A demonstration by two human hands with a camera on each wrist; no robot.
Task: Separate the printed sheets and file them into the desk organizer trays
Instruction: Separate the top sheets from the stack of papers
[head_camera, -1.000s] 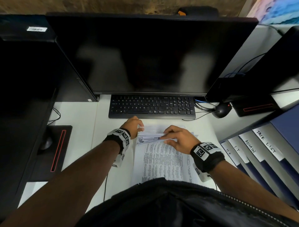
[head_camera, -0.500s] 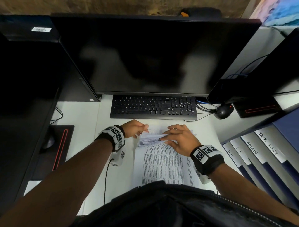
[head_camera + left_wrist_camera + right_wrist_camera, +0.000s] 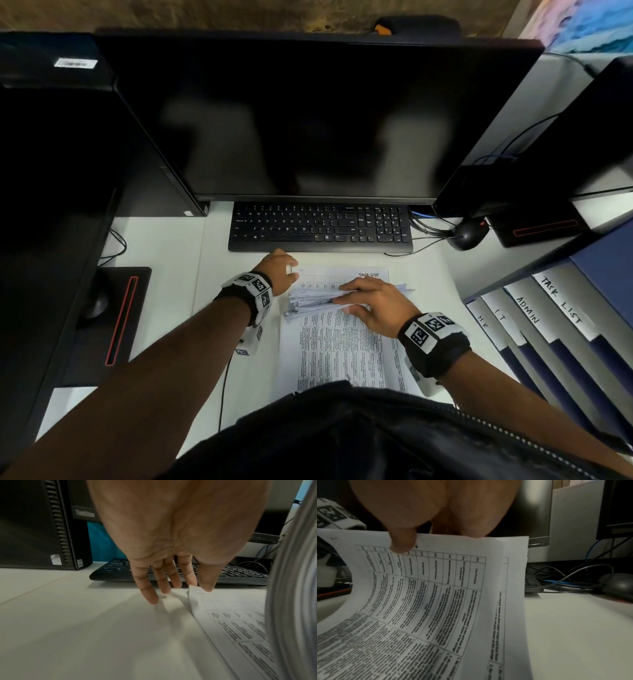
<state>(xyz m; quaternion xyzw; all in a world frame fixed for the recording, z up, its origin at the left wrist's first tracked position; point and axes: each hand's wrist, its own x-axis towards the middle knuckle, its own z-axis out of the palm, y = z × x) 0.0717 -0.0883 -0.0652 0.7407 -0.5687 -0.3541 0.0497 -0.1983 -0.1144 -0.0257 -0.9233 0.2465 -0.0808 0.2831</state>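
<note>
Head view, nearest first: a dark garment fills the bottom edge, and just beyond it the stack of printed sheets (image 3: 337, 349) lies on the white desk (image 3: 164, 260) in front of the person. The right hand (image 3: 375, 305) grasps the far end of most of the stack, bent up and back toward the person; its fingers lie over the fanned paper edges and the thumb sits beneath them. From the right wrist, the thumb (image 3: 402, 542) presses on the top edge of the curled, table-printed page, with the other fingers hidden behind the paper.

One bottom sheet (image 3: 346, 275) stays flat on the desk past the lifted bundle, headed "TASK LIST" over an empty grid. The left hand (image 3: 277, 270) is at that sheet's far left corner. In the left wrist view its fingers (image 3: 147, 592) are straight and relaxed, tips down toward the desk, while thumb and forefinger pinch the slightly raised corner of the sheet (image 3: 195, 592).

To the right stand the desk organizer trays (image 3: 548, 329), slanted dividers with handwritten labels reading HR, IT, ADMIN and TASK LIST.

Farther off, a black keyboard (image 3: 320, 228) sits just beyond both hands, with a mouse (image 3: 467, 234) and tangled cables to its right. A large dark monitor (image 3: 308, 116) rises behind the keyboard, and a black computer tower (image 3: 42, 524) stands at the left.
</note>
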